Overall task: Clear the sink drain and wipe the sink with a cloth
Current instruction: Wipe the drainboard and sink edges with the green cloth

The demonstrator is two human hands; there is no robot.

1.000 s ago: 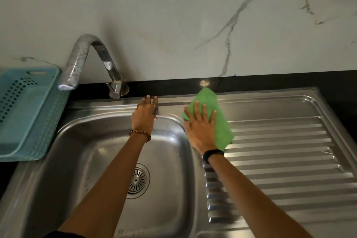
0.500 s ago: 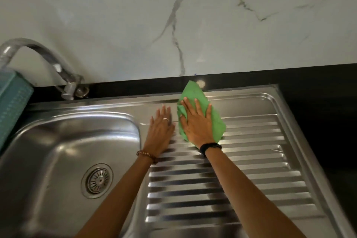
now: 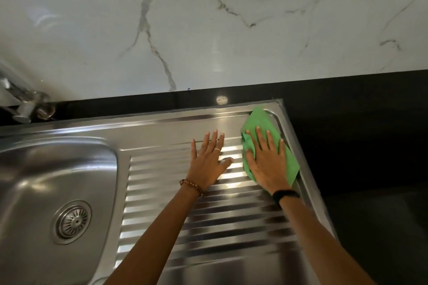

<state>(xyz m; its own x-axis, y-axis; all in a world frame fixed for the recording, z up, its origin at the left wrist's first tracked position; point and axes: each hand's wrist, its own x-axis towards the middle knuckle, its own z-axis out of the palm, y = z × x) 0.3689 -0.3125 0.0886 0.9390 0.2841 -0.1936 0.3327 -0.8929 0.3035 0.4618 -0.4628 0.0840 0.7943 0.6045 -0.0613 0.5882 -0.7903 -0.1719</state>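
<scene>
Pressing flat with straight, spread fingers, the right hand (image 3: 266, 162) in the head view pins the cloth (image 3: 269, 146) to the far right corner of the sink's ribbed drainboard (image 3: 208, 227), with green showing past the fingertips and along the outer side of the palm. The left hand (image 3: 208, 159) lies wide and flat on the ribs just beside it, holding nothing and apparently bracing. The cloth sits close to the raised rim (image 3: 301, 164) next to the dark desk (image 3: 359, 169), so a stroke that runs on outward could push it over the rim and smear water onto the desk. Only palm pressure keeps the cloth in place; it could bunch on the ribs or slide out from under the hand, leaving grooves unwiped. The basin (image 3: 58, 169) and drain (image 3: 73, 221) lie well apart to the left, and looking at the strainer I cannot tell whether it is clear.
</scene>
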